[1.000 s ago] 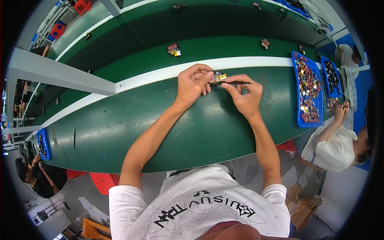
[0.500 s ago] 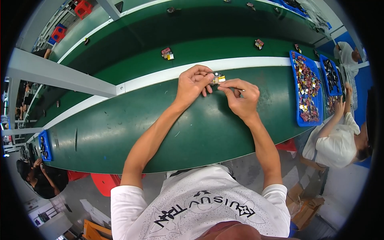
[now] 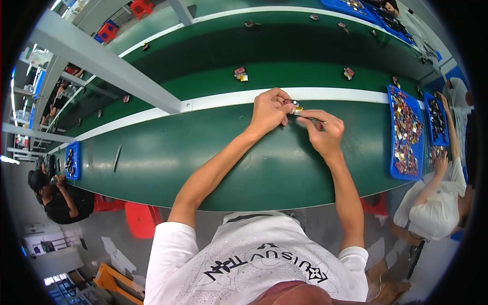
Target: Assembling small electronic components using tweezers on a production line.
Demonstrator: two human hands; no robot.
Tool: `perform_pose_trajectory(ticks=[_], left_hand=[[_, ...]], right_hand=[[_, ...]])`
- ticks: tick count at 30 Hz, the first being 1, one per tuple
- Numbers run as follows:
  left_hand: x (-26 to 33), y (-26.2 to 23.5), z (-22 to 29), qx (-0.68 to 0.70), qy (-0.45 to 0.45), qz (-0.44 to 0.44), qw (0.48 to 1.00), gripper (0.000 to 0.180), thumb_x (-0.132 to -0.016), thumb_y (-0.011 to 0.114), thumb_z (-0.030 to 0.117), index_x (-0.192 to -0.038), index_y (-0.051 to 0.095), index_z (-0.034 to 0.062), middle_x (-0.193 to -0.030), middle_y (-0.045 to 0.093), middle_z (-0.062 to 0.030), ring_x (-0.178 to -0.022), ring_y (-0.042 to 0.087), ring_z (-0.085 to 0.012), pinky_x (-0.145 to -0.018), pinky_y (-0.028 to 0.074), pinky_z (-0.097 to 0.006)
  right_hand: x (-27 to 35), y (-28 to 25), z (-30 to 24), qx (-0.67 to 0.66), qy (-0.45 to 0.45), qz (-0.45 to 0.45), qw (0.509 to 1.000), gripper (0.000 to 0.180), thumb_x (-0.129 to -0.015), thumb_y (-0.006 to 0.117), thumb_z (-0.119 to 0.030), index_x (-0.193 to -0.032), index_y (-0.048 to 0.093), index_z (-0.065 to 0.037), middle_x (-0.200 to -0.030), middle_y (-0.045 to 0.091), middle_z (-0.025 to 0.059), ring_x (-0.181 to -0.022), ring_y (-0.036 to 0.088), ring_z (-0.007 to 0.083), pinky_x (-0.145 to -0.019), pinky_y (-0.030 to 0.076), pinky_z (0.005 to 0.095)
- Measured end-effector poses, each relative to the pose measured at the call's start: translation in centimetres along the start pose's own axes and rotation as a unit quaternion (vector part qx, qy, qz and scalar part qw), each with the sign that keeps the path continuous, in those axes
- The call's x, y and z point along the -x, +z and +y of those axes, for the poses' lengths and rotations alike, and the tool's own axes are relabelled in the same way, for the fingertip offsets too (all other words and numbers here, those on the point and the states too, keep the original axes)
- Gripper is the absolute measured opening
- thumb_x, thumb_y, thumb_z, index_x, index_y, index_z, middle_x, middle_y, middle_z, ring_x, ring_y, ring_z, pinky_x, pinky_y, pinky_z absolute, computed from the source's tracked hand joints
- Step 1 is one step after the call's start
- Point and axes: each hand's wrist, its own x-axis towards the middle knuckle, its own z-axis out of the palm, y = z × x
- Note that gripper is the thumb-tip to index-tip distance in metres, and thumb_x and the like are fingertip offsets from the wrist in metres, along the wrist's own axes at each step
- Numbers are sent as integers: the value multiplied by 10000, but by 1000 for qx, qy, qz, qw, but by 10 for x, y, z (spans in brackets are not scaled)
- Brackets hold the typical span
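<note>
Shifted rightward in view, the small dark part (image 3: 296,108) shows yellow edging.

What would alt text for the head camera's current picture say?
A person's bare left hand holds a small dark electronic part with a yellow patch above a green workbench, while the right hand holds a thin dark tool close to it. A blue plastic tray of small multicoloured parts lies to the right.

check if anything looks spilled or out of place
Nothing clearly stands out. The small parts in the large blue tray at right are jumbled but contained; the slim object on the green bench lies alone but looks merely set down.
</note>
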Motion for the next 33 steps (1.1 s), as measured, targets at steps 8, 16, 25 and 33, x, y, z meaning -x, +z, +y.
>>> perform_pose_trajectory(ticks=[8,16,25,33], left_hand=[[-48,-149,15,-181,49,303,935,201,-861,732,55,-986,663,-87,-771,730,-130,-577,721,-189,-503,546,-298],[-63,-179,16,-571,103,323,747,241,-879,721,189,-1008,704,-13,-999,716,-202,-879,719,-365,-763,569,-446],[-101,-180,18,-504,78,-14,860,152,-771,791,180,-863,787,59,-855,752,-126,-806,722,-275,-732,570,-387],[-76,-155,34,-372,-50,17,927,128,-831,742,102,-860,720,-21,-707,717,-106,-553,644,-144,-511,503,-311]], right_hand=[[-10,-9,-7,-14,42,97,994,159,-766,844,-4,-904,772,-36,-870,774,24,-447,389,56,-435,306,233],[-4,-7,-10,17,31,66,997,195,-757,854,-24,-933,774,-52,-579,551,16,-431,344,70,-431,274,260],[-2,-5,-7,13,46,54,997,190,-759,855,-35,-930,772,-45,-557,525,15,-429,337,69,-432,268,261],[-3,-12,-9,12,63,41,997,180,-765,844,-23,-929,772,-43,-569,549,10,-434,337,56,-441,271,253]])
